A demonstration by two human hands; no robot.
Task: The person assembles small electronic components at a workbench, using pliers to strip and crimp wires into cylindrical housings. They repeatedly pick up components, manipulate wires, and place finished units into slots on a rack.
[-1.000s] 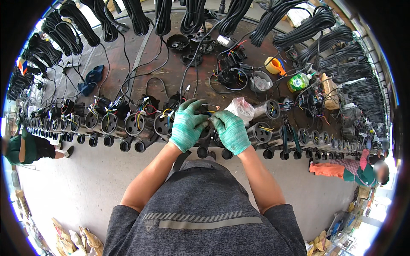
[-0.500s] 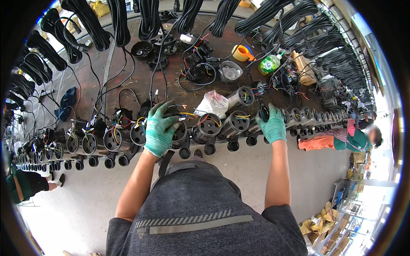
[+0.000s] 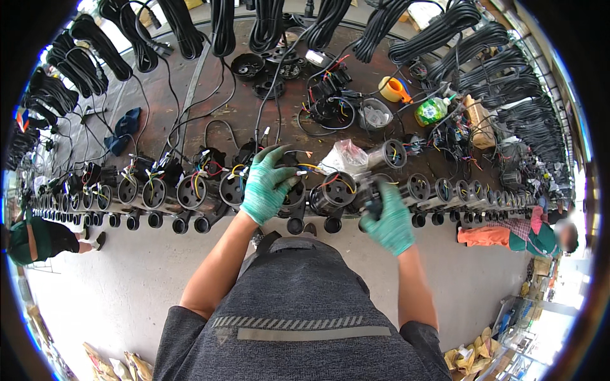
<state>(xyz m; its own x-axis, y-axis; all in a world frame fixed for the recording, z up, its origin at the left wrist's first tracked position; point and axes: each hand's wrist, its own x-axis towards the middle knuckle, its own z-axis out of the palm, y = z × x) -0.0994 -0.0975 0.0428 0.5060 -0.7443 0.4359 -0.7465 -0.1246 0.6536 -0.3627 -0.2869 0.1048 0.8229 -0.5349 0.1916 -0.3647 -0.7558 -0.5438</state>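
Both my hands wear green-and-white knit gloves. My left hand [image 3: 264,188] rests with fingers spread at a round black housing [image 3: 294,198], beside short coloured wires with white connectors. My right hand [image 3: 389,222] is closed round a dark plastic part [image 3: 372,198], smeared by motion; its exact kind I cannot make out. Between my hands stands a round black housing [image 3: 333,192] with a yellow wire in its open end. Behind it, a clear plastic bag [image 3: 345,157] of small white pieces leans by a housing lying on its side [image 3: 389,154].
Similar housings [image 3: 154,192] line the table's near edge. Bundled black cables [image 3: 267,25] hang along the far side. An orange tape roll [image 3: 394,89], a green bottle [image 3: 432,111], a tub [image 3: 376,114] and a blue cloth [image 3: 122,131] lie on the table [image 3: 210,95]. People stand at both sides.
My right hand has moved left and toward me from a housing in the row, bringing the dark part along. My left hand stays at its housing. The whole view has shifted slightly.
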